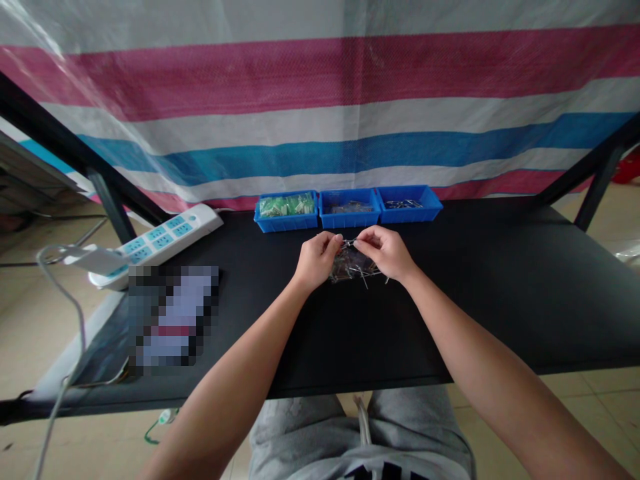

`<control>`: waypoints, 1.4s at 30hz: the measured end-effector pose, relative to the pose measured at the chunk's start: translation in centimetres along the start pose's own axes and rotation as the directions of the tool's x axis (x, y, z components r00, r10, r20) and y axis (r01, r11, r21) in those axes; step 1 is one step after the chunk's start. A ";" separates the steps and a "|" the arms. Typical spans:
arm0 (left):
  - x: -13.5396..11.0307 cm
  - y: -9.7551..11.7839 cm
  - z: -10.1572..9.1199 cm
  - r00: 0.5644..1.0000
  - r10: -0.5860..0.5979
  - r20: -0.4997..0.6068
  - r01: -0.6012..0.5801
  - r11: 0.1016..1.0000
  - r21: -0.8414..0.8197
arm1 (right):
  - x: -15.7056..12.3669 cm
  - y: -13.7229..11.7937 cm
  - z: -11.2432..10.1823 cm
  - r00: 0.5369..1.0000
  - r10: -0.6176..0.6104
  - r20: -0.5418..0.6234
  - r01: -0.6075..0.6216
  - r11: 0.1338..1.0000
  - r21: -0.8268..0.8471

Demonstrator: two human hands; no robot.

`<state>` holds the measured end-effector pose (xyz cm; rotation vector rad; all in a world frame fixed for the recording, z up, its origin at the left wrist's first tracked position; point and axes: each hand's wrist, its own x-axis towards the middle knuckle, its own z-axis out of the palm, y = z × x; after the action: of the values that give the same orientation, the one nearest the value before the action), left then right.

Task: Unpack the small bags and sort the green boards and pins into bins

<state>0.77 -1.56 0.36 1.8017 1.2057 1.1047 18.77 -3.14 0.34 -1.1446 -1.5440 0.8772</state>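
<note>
Above the black tabletop, my left hand [318, 259] and my right hand [386, 252] face each other, fingertips a small gap apart. Both are closed in a pinch, with a small thin metal piece [349, 243] spanning between them. Its exact kind is too small to make out. Just under the fingers lies a clear plastic bag [353, 268] of thin metal pins, a few of which stick out toward me. The fingers partly cover the bag's sides.
Behind my hands stand three blue bins: one with green-and-white pieces [286, 205], one with bagged metal parts [350, 207], one with loose metal pins [403, 205]. A white power strip [160, 243] and a pixelated flat object [175, 317] lie left on the black table [505, 287].
</note>
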 end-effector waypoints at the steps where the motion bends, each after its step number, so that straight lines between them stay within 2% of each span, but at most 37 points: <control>1: 0.0 -0.1 0.0 1.000 0.008 -0.004 -0.008 1.000 -0.005 | 0.0 0.0 0.0 1.000 0.001 -0.009 -0.001 1.000 -0.002; 8: 0.1 -0.6 0.3 0.999 0.042 -0.016 -0.042 0.999 -0.005 | 0.0 -0.4 -0.7 0.996 0.052 0.069 -0.044 0.993 -0.113; 12: 0.2 -0.6 0.2 0.996 0.056 -0.064 -0.054 0.998 0.036 | 0.3 -0.1 -1.1 0.990 0.124 0.062 -0.124 0.992 0.008; 14: 0.4 -0.8 0.0 0.991 0.052 -0.121 -0.047 0.998 0.045 | 0.7 0.3 -1.4 0.971 0.237 -0.024 -0.231 0.963 0.138; 17: 0.7 -1.3 -0.1 0.986 0.026 -0.166 -0.021 0.999 0.030 | 1.7 1.1 -2.5 0.885 0.418 -0.204 -0.339 0.880 0.333; 19: 0.7 -1.5 -0.2 0.987 0.014 -0.162 -0.012 1.000 0.018 | 2.3 1.7 -3.6 0.835 0.459 -0.303 -0.293 0.838 0.461; 21: 0.7 -1.6 -0.1 0.989 0.012 -0.145 -0.010 1.000 0.017 | 2.7 2.3 -4.8 0.782 0.473 -0.406 -0.196 0.804 0.561; 23: 0.6 -1.6 -0.1 0.991 0.018 -0.132 -0.014 1.000 0.027 | 2.9 2.9 -5.9 0.766 0.465 -0.443 -0.127 0.785 0.606; 28: 0.7 -1.8 -0.2 0.989 0.025 -0.145 -0.013 0.996 0.083 | 2.7 3.2 -6.9 0.776 0.436 -0.455 -0.100 0.798 0.595; 34: 1.4 -2.6 -1.2 0.983 0.041 -0.179 0.010 0.961 0.275 | 2.5 2.2 -5.1 0.801 0.407 -0.438 -0.161 0.852 0.498; 36: 1.5 -3.0 -1.4 0.987 0.051 -0.151 0.007 0.932 0.363 | 2.3 2.2 -4.4 0.835 0.353 -0.423 -0.183 0.902 0.392; 38: 1.5 -3.3 -1.4 0.993 0.070 -0.099 -0.019 0.895 0.445 | 2.0 2.3 -3.7 0.887 0.248 -0.389 -0.175 0.961 0.214; 40: 1.4 -3.6 -1.4 0.995 0.089 -0.051 -0.051 0.859 0.510 | 1.6 2.4 -3.1 0.940 0.110 -0.323 -0.118 0.993 -0.005; 42: 1.3 -3.6 -1.3 0.996 0.085 -0.010 -0.065 0.825 0.562 | 1.3 2.4 -2.6 0.972 -0.003 -0.236 -0.044 0.980 -0.194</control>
<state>-1.38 0.97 -1.93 2.2901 1.6160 0.8737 21.79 -1.20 -0.87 -1.3581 -1.4469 0.5853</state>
